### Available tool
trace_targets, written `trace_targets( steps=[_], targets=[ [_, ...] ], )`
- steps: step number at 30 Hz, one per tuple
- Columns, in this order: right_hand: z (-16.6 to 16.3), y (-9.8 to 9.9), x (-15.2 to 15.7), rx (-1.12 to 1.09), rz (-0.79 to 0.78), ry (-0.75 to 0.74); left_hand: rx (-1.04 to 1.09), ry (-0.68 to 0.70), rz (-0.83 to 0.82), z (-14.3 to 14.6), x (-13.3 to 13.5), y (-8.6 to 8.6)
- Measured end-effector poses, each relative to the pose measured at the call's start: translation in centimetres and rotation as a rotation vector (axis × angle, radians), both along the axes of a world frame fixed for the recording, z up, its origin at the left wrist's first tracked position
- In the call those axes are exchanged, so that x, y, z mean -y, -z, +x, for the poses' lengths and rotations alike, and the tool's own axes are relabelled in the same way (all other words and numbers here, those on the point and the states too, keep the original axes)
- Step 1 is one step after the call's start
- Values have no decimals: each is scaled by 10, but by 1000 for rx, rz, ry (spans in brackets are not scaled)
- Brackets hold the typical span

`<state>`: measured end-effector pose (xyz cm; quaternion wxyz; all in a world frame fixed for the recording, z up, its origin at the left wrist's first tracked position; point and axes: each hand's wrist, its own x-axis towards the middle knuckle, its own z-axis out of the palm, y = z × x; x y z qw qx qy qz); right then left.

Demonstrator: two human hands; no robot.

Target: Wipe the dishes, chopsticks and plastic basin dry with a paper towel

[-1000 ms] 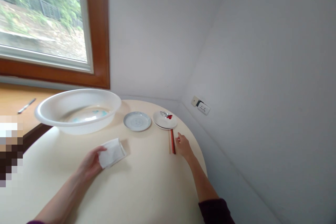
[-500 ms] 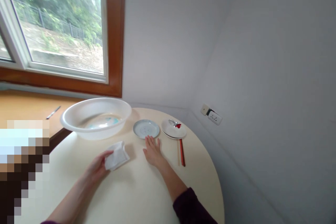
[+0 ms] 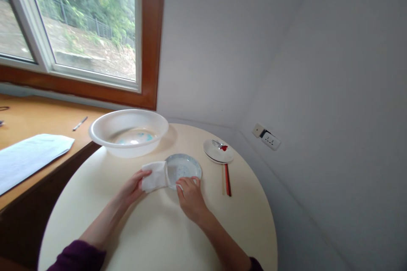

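Note:
A small pale blue plate lies on the round cream table, just in front of me. My right hand grips the plate's near rim with curled fingers. My left hand pinches a folded white cloth, and the cloth's right edge touches the left side of the plate.
A large white plastic basin with a little water stands at the back left. A white plate with a red-marked object sits to the right, red chopsticks beside it. A wooden ledge holds paper and a pen. A wall socket is at the right.
My right hand left the chopsticks, crossed to the blue plate and took its rim; the plate sits nearer me. My left hand brought the cloth right, up to the plate.

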<state>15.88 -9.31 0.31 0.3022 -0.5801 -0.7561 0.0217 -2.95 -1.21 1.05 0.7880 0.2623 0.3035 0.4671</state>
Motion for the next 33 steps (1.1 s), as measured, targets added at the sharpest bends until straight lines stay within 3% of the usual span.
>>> trace_targets(
  steps=[6, 17, 24, 33],
  targets=[
    [-19, -17, 0, -229, 67, 45, 43, 34, 3, 3, 5, -2],
    [-35, -7, -25, -488, 63, 165, 80, 8, -35, 3, 6, -2],
    [-43, -10, -27, -547, 25, 31, 77, 1, -23, 3, 4, 0],
    [-44, -10, -29, -785, -202, -78, 72, 29, -9, 3, 4, 3]
  ],
)
